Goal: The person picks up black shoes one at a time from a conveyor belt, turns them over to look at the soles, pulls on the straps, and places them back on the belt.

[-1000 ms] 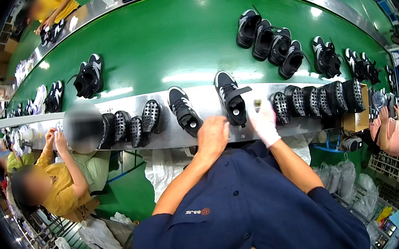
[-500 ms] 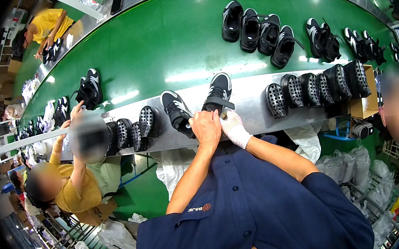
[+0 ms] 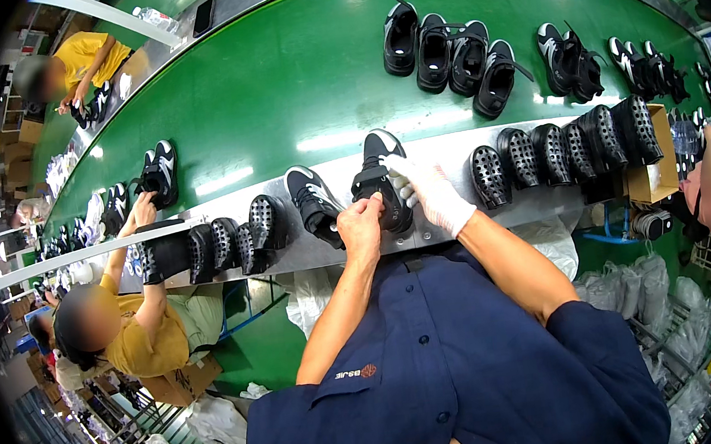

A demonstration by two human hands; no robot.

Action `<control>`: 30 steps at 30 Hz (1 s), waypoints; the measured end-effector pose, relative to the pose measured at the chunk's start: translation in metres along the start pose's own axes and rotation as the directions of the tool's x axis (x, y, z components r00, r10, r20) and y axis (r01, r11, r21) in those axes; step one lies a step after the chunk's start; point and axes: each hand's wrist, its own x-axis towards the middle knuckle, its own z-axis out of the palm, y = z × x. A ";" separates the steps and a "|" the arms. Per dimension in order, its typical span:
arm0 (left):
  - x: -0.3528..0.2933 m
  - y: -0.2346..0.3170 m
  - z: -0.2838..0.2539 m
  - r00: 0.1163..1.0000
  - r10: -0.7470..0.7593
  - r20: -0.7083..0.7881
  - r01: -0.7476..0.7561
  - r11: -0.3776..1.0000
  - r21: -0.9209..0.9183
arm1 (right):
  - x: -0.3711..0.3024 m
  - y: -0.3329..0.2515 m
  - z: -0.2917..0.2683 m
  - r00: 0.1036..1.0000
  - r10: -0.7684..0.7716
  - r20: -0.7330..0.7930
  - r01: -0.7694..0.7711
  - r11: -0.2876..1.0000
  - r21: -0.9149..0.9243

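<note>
The wide green surface (image 3: 289, 82) gives the most room to move, stretching away ahead, with four shoes (image 3: 467, 58) grouped toward the right. Along its near side runs the narrow metal tabletop (image 3: 527, 206). Perforated black forms (image 3: 488, 180) bound the work on the right. The black-and-grey shoe (image 3: 392, 208) being handled sits on the tabletop, toe pointing away, heel near the front edge, so there is little margin toward the body. A second shoe (image 3: 310, 202) just to its left limits sideways swings. The gloved right hand (image 3: 439, 196) is loosely open, fingers bent toward the strap (image 3: 367, 176); contact is hard to confirm. The bare left hand (image 3: 362, 226) pinches at the shoe's opening, the exact part hidden. A steady left pinch and light, flat right fingers would probably control the strap best.
</note>
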 end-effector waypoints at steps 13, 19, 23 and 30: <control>-0.005 -0.021 0.000 0.997 -0.078 -0.014 0.067 0.926 -0.372 | 0.001 0.044 -0.003 0.994 0.032 -0.100 -0.045 0.990 -0.130; -0.002 -0.026 0.001 0.996 -0.092 -0.004 0.081 0.900 -0.428 | -0.001 0.060 0.003 0.987 -0.015 -0.158 -0.020 0.977 -0.213; -0.002 -0.026 0.002 0.996 -0.087 -0.013 0.073 0.897 -0.436 | 0.005 0.071 0.002 0.971 -0.176 -0.162 0.113 0.934 -0.339; -0.002 -0.028 0.007 0.998 -0.034 -0.053 0.010 0.918 -0.397 | -0.003 0.058 0.000 0.965 -0.230 -0.123 0.125 0.823 -0.554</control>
